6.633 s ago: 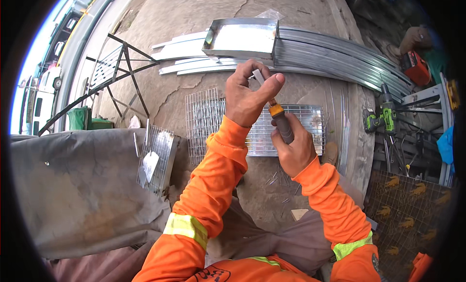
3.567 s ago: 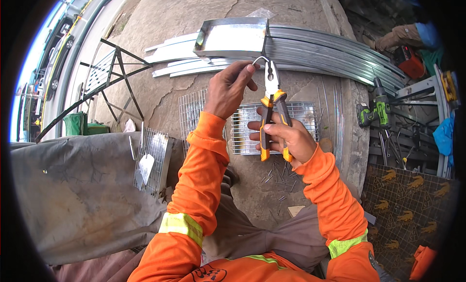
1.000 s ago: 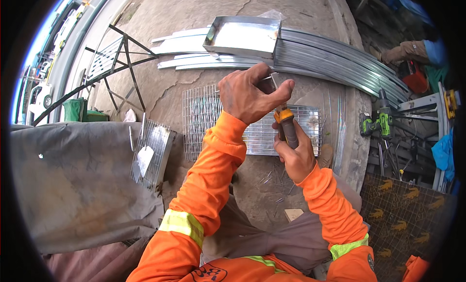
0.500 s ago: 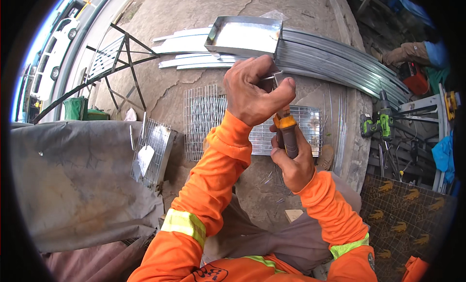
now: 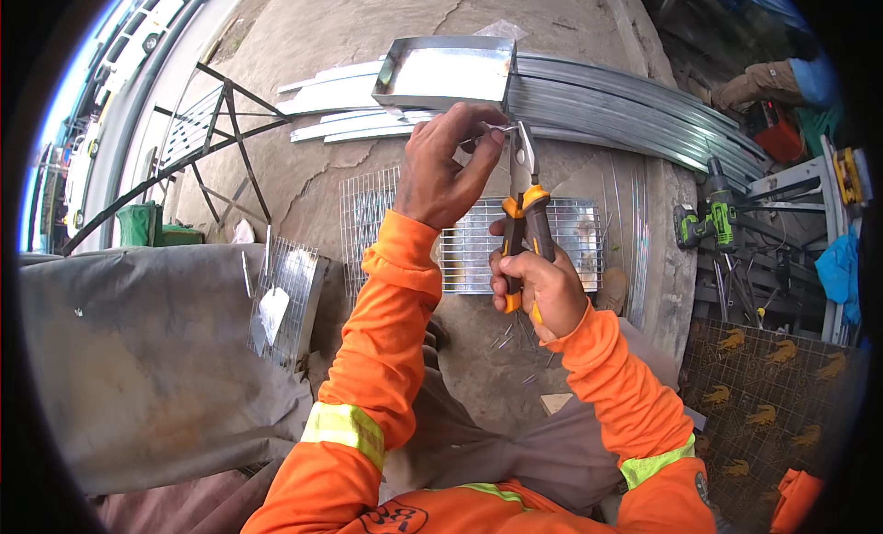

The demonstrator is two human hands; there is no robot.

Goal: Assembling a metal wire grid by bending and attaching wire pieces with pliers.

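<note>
My right hand [image 5: 556, 290] is wrapped round the black-and-yellow handles of a pair of pliers [image 5: 537, 201]. The handles stand apart, and the metal jaws point away from me. To the left of the jaws, my left hand [image 5: 441, 171] is closed, thumb and fingers pinching a small thin metal piece [image 5: 498, 128]. Its end lies close to the jaw tips; I cannot tell whether they touch. Below the hands, a wire mesh panel [image 5: 467, 258] lies over shiny sheet metal on the ground. Just beyond my left hand sits a shallow sheet-metal tray [image 5: 446, 67].
Long metal channels [image 5: 607, 97] lie across the ground behind the tray. At right are a green-black cordless drill [image 5: 720, 217] and a patterned board [image 5: 763, 396]. A grey cloth [image 5: 156, 341] spreads at left, beside a tagged mesh piece [image 5: 290, 295]. A black metal frame [image 5: 230, 120] stands beyond.
The pliers have turned from edge-on to broadside, and their handles now show apart. My left hand has shifted slightly left, away from the jaws, still pinching.
</note>
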